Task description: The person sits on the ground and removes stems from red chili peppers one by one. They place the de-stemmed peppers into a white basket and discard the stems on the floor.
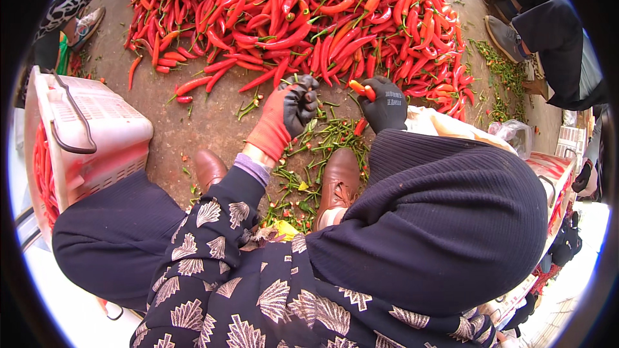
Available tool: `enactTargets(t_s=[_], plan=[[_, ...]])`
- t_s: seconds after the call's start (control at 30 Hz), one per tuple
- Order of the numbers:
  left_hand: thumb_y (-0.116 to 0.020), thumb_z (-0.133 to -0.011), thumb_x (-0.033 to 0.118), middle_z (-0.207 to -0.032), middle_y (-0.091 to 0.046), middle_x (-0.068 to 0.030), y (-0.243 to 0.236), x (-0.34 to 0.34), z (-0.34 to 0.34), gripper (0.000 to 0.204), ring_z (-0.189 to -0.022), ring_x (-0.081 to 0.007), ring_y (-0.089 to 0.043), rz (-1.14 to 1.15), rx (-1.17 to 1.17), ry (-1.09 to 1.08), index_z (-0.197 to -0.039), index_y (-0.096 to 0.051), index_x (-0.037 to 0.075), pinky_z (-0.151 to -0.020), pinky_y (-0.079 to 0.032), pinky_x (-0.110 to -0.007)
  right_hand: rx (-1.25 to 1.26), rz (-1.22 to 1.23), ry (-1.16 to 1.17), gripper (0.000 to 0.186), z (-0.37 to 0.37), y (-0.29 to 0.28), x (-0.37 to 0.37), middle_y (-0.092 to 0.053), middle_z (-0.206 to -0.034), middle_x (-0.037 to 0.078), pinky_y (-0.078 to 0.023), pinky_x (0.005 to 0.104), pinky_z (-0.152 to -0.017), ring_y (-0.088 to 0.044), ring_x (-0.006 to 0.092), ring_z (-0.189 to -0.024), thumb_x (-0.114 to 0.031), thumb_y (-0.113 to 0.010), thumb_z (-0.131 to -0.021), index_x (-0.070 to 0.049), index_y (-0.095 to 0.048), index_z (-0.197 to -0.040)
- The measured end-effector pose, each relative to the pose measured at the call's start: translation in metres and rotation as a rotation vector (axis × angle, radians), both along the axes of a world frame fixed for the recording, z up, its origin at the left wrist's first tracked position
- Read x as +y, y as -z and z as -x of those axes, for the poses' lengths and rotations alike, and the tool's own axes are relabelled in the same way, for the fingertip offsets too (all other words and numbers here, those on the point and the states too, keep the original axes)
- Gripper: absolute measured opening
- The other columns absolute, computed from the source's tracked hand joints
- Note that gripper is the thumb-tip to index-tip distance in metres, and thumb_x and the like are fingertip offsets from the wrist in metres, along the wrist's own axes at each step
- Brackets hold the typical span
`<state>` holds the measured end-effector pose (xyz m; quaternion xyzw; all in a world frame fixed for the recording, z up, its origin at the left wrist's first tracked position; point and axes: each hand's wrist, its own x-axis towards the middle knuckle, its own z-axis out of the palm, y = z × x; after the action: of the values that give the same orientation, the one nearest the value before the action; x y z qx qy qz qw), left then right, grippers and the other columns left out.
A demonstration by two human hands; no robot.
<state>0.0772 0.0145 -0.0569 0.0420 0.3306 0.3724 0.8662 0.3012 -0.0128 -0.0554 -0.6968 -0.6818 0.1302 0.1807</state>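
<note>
My left hand point(291, 111), in a red glove with black palm and fingers, is closed just in front of a large heap of red chili peppers point(290, 19). A bit of green stem point(294, 78) shows at its fingertips; whether they pinch it I cannot tell. To its right, my right hand point(385, 104) in a black glove is closed round chili peppers point(357, 87), whose orange-red ends stick out by the thumb. Another red pepper piece point(360, 127) shows below that hand. Green stems point(322, 145) lie scattered on the ground beneath both hands.
A pale plastic crate point(106, 109) with red peppers stands at my left knee. At my right are a pale sack point(451, 125) and another crate point(551, 171). My brown shoes point(338, 180) flank the stems. Other people's feet point(506, 37) are at both sides of the heap.
</note>
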Motion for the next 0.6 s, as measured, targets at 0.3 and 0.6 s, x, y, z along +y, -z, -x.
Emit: enactTargets(t_s=[0.3,0.6], plan=[[-0.062,-0.09,0.016,-0.062,-0.053,0.0024,0.001,0.003,0.004,0.008,-0.046,-0.0076,-0.044,-0.057,0.407,-0.016,-0.091,-0.062,0.008,-0.039,-0.031,-0.021,-0.343,0.07,-0.041,0.02,0.007,0.027,0.011,-0.064,-0.101,0.01,-0.048,0.0424,-0.079,-0.062,0.0311,-0.096,-0.017,-0.065,-0.074,-0.014,-0.067,-0.094],[-0.065,-0.085,0.003,-0.086,-0.065,-0.0014,-0.001,-0.008,-0.018,0.015,-0.069,-0.0064,-0.056,-0.485,0.526,0.153,-0.1,-0.061,0.002,-0.06,-0.043,-0.021,-0.641,0.267,-0.597,0.02,0.031,-0.032,-0.031,-0.059,-0.091,0.009,-0.046,0.0378,-0.074,-0.061,0.0249,-0.09,-0.019,-0.06,-0.082,-0.012,-0.064,-0.1]])
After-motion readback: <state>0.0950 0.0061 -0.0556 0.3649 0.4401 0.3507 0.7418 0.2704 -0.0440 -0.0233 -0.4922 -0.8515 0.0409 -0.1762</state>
